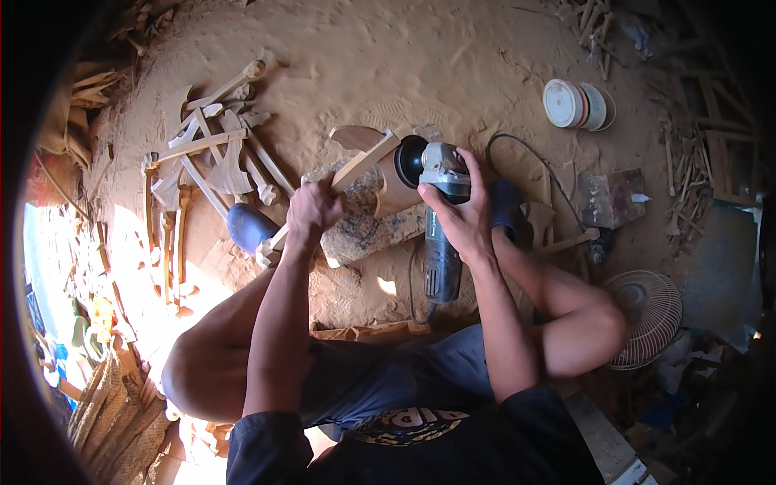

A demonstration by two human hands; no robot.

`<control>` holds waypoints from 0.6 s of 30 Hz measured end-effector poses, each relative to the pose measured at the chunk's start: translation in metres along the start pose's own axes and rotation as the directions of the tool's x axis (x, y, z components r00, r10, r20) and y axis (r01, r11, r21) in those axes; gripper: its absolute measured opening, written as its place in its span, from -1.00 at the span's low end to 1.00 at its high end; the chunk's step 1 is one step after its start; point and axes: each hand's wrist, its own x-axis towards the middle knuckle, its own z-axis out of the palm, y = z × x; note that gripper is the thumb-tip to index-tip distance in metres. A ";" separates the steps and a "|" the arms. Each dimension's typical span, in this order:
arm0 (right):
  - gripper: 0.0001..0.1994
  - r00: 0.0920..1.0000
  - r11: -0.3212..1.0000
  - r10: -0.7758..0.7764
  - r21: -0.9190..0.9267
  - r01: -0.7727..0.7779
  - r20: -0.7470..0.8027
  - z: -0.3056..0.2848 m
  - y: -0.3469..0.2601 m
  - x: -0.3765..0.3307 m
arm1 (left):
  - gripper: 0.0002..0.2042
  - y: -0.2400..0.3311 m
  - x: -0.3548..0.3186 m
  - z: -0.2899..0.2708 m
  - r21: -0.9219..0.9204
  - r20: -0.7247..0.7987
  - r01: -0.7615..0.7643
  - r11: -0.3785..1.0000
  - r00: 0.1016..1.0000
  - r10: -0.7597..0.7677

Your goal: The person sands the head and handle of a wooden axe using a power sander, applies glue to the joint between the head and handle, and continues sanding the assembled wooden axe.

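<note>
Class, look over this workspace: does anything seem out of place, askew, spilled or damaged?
The wooden pieces beyond the left foot look askew, heaped and crossing at odd angles on the sand. The white bucket looks tipped, though lens bending makes that uncertain.

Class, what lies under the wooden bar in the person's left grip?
Parts of a mottled block show beneath the wooden bar. Whatever lies directly under it and the left grip is covered and unseen.

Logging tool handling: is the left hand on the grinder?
No, the left hand grips a wooden piece; the right hand holds the grinder.
</note>
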 end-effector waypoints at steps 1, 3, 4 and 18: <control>-0.26 1.000 1.000 0.008 -0.004 -0.008 0.007 0.001 -0.002 0.000 | -0.66 0.000 0.000 0.000 0.000 0.000 0.002 1.000 1.000 -0.002; -0.26 1.000 1.000 -0.015 0.011 0.015 0.014 0.002 0.002 0.001 | -0.69 0.000 -0.001 0.001 0.000 -0.010 -0.009 1.000 1.000 0.009; -0.26 0.999 0.999 -0.039 0.025 0.038 0.019 0.002 0.004 0.002 | -0.69 0.000 -0.001 0.002 -0.001 -0.010 -0.008 1.000 1.000 0.008; -0.22 1.000 0.999 0.027 -0.033 -0.027 -0.006 -0.006 0.016 -0.007 | -0.73 -0.001 -0.002 0.003 0.031 -0.064 -0.048 0.998 0.997 0.050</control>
